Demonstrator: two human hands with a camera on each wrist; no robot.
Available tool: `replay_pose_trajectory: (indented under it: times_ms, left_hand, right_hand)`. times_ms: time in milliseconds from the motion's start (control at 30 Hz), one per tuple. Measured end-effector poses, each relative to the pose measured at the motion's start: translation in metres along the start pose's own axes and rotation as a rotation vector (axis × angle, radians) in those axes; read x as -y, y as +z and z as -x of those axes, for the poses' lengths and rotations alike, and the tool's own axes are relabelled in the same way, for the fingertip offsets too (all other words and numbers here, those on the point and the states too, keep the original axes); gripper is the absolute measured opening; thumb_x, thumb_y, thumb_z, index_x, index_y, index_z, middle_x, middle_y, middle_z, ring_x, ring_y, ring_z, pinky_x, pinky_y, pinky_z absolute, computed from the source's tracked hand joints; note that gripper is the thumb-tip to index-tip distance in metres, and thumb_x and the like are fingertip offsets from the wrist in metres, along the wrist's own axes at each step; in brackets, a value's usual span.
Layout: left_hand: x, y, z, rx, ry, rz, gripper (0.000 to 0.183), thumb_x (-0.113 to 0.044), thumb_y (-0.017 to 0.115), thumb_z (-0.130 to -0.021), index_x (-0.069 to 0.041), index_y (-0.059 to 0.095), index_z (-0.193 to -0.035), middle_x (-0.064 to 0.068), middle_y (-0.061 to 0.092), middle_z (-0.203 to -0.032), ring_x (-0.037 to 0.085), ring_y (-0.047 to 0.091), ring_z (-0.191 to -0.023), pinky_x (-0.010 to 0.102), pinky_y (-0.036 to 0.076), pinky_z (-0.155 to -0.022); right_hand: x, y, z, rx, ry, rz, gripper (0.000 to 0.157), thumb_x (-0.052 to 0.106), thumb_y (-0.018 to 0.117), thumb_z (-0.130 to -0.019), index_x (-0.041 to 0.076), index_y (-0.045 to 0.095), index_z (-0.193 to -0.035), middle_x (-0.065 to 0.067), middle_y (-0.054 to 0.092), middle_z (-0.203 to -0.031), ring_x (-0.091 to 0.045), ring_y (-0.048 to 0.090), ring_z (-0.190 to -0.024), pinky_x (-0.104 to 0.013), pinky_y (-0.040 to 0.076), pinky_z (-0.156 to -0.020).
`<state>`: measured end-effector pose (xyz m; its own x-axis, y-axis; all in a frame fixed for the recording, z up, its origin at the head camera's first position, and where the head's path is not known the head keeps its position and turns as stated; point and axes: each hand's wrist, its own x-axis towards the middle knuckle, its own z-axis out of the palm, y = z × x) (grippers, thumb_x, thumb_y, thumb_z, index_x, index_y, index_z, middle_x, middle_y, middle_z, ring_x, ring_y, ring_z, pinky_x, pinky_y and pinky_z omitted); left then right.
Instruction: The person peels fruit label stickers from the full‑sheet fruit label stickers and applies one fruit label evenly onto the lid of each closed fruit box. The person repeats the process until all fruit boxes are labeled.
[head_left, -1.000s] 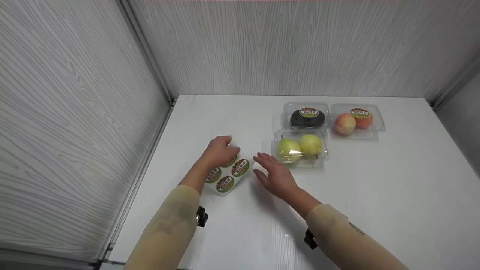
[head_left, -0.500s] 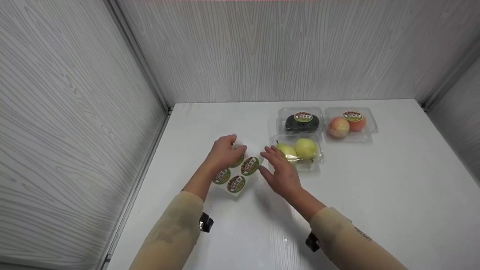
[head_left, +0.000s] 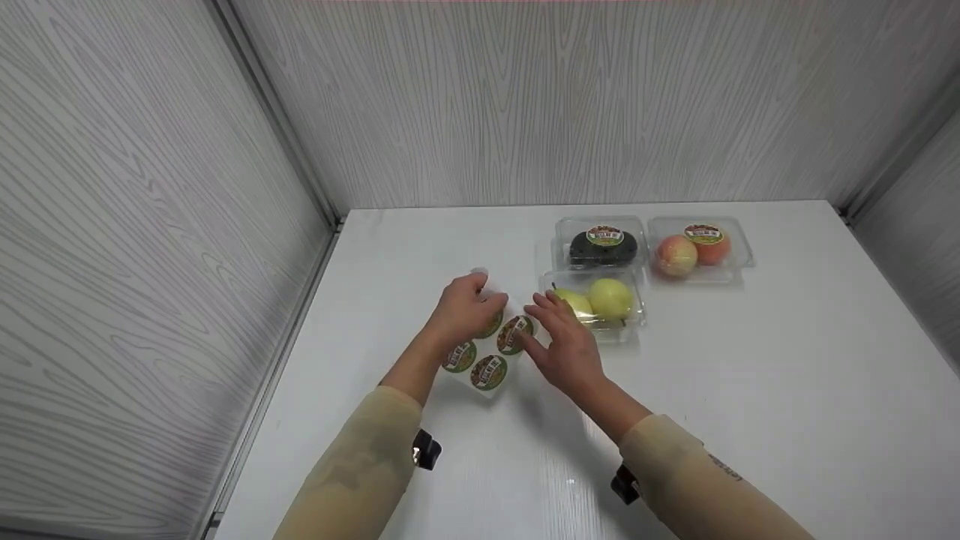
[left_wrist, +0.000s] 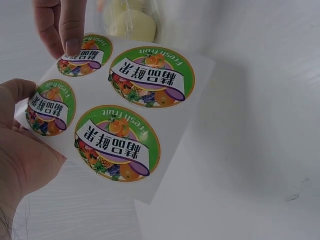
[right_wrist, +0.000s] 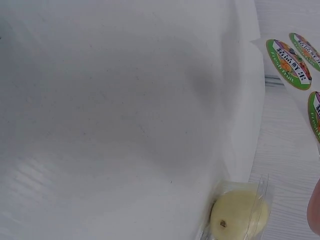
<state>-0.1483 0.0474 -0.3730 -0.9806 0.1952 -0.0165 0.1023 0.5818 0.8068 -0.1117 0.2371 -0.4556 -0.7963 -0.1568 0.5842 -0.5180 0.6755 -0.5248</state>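
My left hand point(head_left: 461, 311) grips a white sheet of round stickers point(head_left: 486, 346) by its far left edge, with the thumb bent over the front. The sheet point(left_wrist: 182, 125) hangs tilted above the table, and its stickers carry green rims, fruit pictures and "Fresh fruit" lettering. My right hand point(head_left: 566, 352) is at the sheet's right edge. In the left wrist view the right thumb point(left_wrist: 73, 30) lies on a corner sticker point(left_wrist: 82, 59), while its other fingers pass behind the sheet's edge. Only a fingertip point(right_wrist: 315, 210) shows in the right wrist view.
A clear box with two yellow-green pears point(head_left: 610, 298) stands just beyond my right hand. Behind it are a box with a dark fruit point(head_left: 600, 251) and one with two peach-coloured fruits point(head_left: 677, 256), both bearing stickers. Pale panels point(head_left: 487, 105) enclose the white table point(head_left: 750, 405).
My left hand has lifted the sticker sheet and moved it right, toward my right hand. My right thumb has come onto a sticker.
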Motion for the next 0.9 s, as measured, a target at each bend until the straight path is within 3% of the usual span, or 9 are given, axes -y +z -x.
replay_pose_trajectory:
  times_ms: [67,133,400,667,900]
  left_hand:
    - [0.001,0.002,-0.002,0.002,0.030,0.013,0.023,-0.027,0.062,-0.102,-0.007,0.053,-0.094,0.005,0.052,-0.089,0.021,0.053,-0.086,0.037,0.048,-0.076]
    - [0.003,0.004,-0.004,0.000,0.040,0.021,0.026,-0.027,0.062,-0.102,-0.011,0.047,-0.089,0.001,0.040,-0.082,0.019,0.046,-0.078,0.034,0.042,-0.069]
    - [0.003,0.011,-0.008,0.008,0.025,0.041,0.027,-0.026,0.065,-0.102,-0.011,0.047,-0.087,0.000,0.038,-0.080,0.017,0.041,-0.076,0.034,0.037,-0.067]
    - [0.002,0.015,-0.008,-0.006,0.004,0.047,0.020,-0.026,0.064,-0.102,-0.013,0.054,-0.089,0.002,0.048,-0.086,0.019,0.049,-0.082,0.035,0.043,-0.072]
    - [0.002,0.018,-0.008,0.007,-0.012,0.083,0.022,-0.024,0.063,-0.101,-0.013,0.052,-0.086,0.000,0.045,-0.081,0.018,0.047,-0.079,0.034,0.042,-0.071]
  right_hand:
    - [-0.001,0.000,0.000,-0.013,-0.008,0.003,0.039,0.021,0.085,-0.092,0.002,0.074,-0.124,-0.019,0.067,-0.140,-0.040,0.055,-0.140,-0.056,0.046,-0.112]
    - [-0.002,0.000,0.000,-0.019,-0.012,0.004,0.038,0.021,0.085,-0.092,0.002,0.074,-0.124,-0.019,0.068,-0.139,-0.040,0.055,-0.140,-0.056,0.046,-0.111]
    - [-0.006,0.000,0.002,-0.030,0.008,0.018,0.033,0.019,0.084,-0.093,0.002,0.073,-0.120,-0.018,0.068,-0.138,-0.038,0.055,-0.140,-0.055,0.047,-0.111]
    - [-0.007,-0.001,0.004,-0.062,0.008,0.006,0.032,0.016,0.085,-0.092,0.004,0.072,-0.118,-0.016,0.070,-0.136,-0.035,0.056,-0.140,-0.053,0.050,-0.107]
    - [-0.007,-0.002,0.007,-0.096,-0.015,0.037,0.027,0.013,0.085,-0.091,0.005,0.073,-0.114,-0.014,0.072,-0.134,-0.034,0.058,-0.138,-0.053,0.052,-0.104]
